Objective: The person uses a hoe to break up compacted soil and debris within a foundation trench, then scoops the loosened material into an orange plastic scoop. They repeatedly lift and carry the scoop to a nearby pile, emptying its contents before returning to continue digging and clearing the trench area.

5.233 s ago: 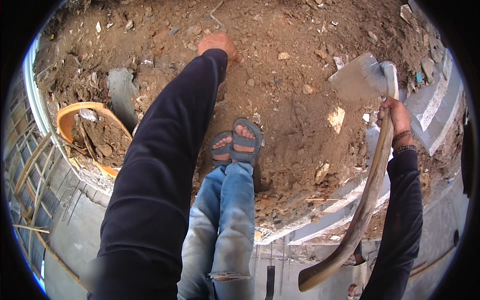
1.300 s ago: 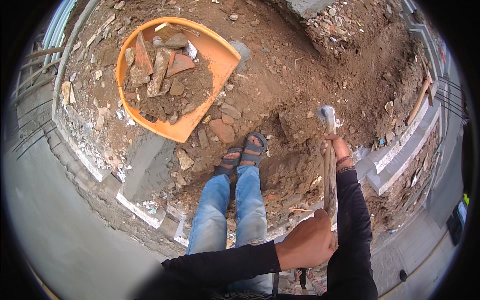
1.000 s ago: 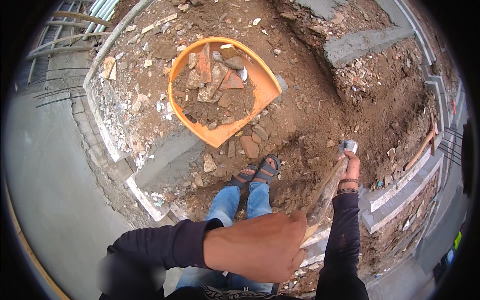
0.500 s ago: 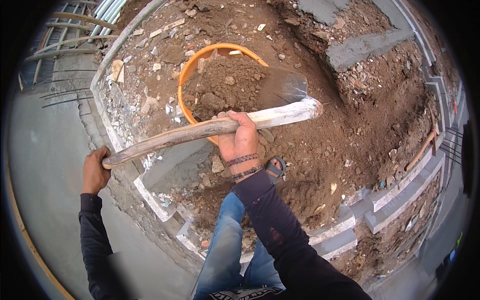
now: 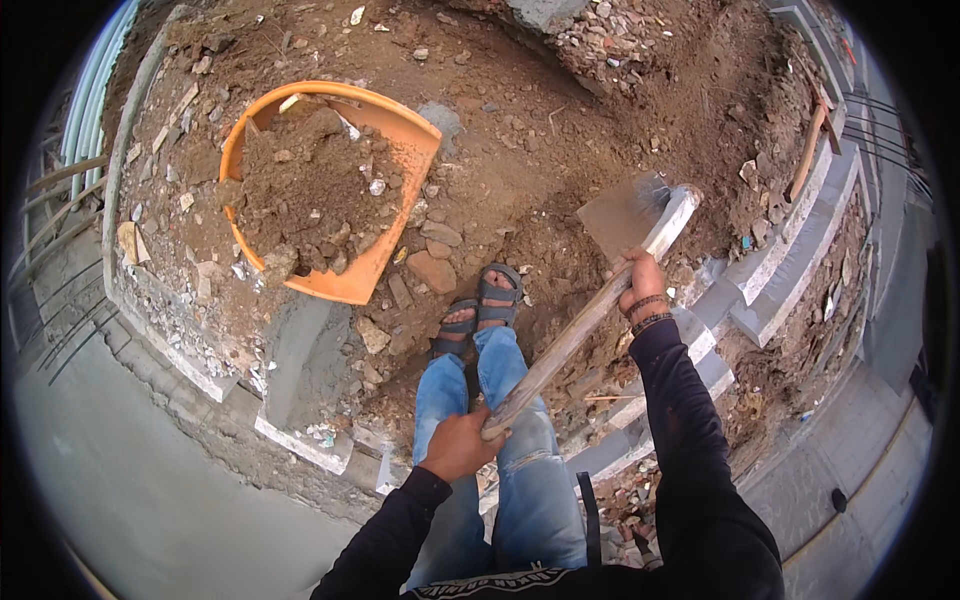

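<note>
Both my hands grip a hoe with a worn wooden handle (image 5: 560, 358), slanting from near my knees up to the right. My left hand (image 5: 460, 445) is closed round the butt end, over my thighs. Closer to the head, my right hand (image 5: 643, 282) wraps the handle below its whitish section. The flat metal blade (image 5: 618, 215) is low over the soil at right; whether it touches is unclear. Apart from it, on the left, an orange plastic scoop-shaped container (image 5: 350, 286) holds a heap of brown soil (image 5: 315, 190) with stones.
My sandalled feet (image 5: 498, 295) stand on rubble between container and hoe. Another wooden-handled tool (image 5: 808, 155) leans by the stepped concrete edging (image 5: 790, 250) at right. Rebar ends (image 5: 75, 335) and pale pipes (image 5: 95, 100) lie left, beside a smooth concrete slab (image 5: 130, 480).
The hoe blade has left the soil in the orange container and swung right, over the ground. Both hands have moved right with it, still gripping. The view has shifted, with both feet now showing.
</note>
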Demonstrator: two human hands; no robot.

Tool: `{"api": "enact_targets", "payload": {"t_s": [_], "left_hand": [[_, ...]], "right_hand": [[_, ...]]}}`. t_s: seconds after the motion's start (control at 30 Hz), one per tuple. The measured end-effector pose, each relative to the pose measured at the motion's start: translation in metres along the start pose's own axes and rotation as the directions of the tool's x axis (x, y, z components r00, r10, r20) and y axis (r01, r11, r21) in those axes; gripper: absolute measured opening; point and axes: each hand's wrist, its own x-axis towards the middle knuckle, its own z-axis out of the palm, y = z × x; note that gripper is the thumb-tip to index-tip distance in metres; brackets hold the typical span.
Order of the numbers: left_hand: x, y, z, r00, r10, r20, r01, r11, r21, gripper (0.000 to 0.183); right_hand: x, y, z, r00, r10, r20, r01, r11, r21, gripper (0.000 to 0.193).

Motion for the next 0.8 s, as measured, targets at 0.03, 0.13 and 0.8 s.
{"api": "enact_targets", "payload": {"t_s": [0.03, 0.13, 0.8], "left_hand": [[0.021, 0.002, 0.002, 1.0, 0.004, 0.01, -0.004, 0.999, 0.04, 0.041], [0.087, 0.016, 0.002, 0.998, 0.065, 0.01, -0.066, 0.99, 0.121, 0.04], [0.085, 0.049, 0.084, 0.995, -0.086, 0.044, 0.092, 0.981, -0.171, 0.043]], "right_hand": [[0.018, -0.002, 0.0, 0.999, -0.038, 0.033, 0.036, 0.998, 0.06, 0.02], [0.068, -0.02, 0.003, 0.976, -0.171, 0.132, 0.137, 0.962, 0.238, 0.019], [0.039, 0.069, 0.009, 0.989, -0.137, 0.054, 0.131, 0.646, -0.752, 0.062]]}}
